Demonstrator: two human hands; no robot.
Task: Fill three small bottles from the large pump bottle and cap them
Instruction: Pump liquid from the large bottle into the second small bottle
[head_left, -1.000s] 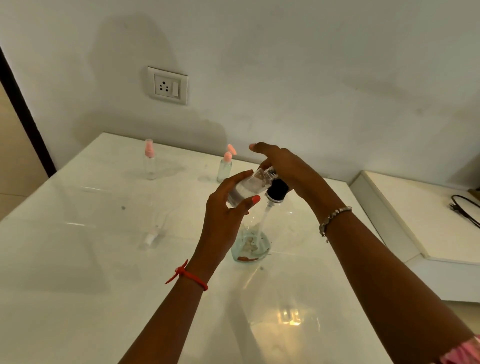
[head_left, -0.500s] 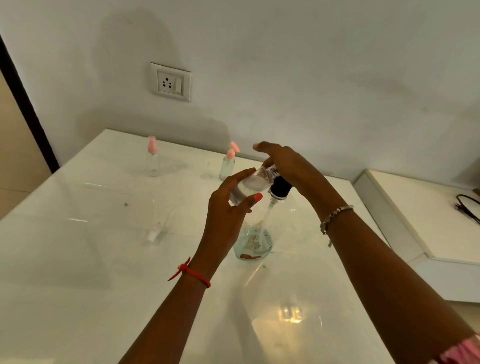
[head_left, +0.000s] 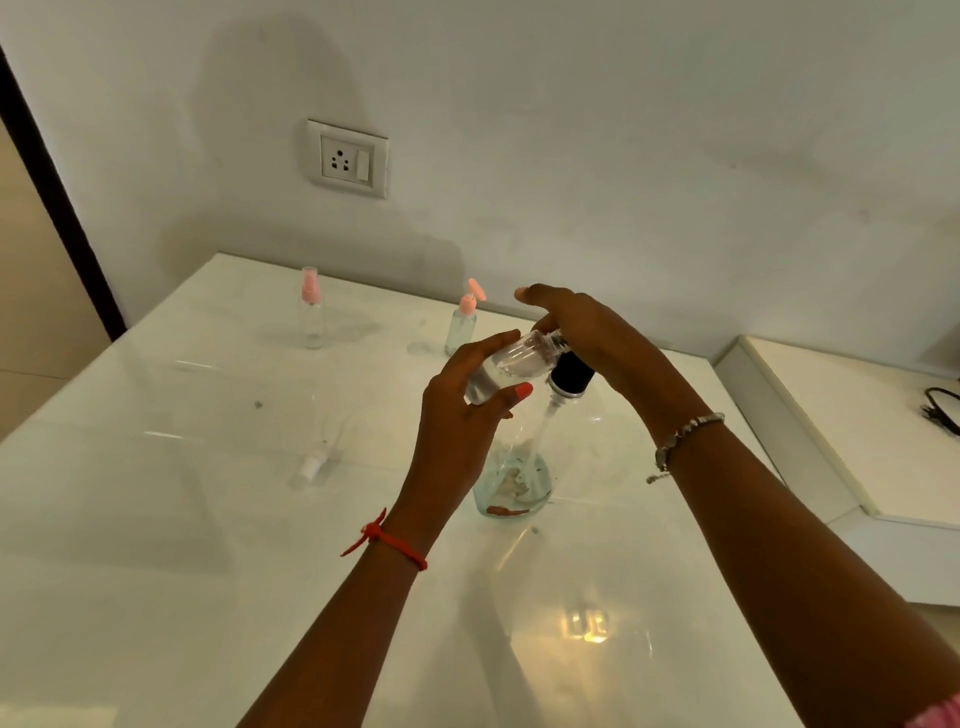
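Left hand (head_left: 457, 415) grips the small clear plastic bottle (head_left: 511, 366), tilted, with its mouth at the spout. Right hand (head_left: 587, 332) curls over the head of the big clear plastic pump bottle (head_left: 519, 467), which stands on the glossy white table (head_left: 156, 519).

Best approach: mouth tight under the spout, short slow pumps.

The small bottle is part full of clear liquid. The big one is nearly empty. Two pink-capped bottles (head_left: 310, 312) (head_left: 462, 325) stand behind; their fill is unclear.
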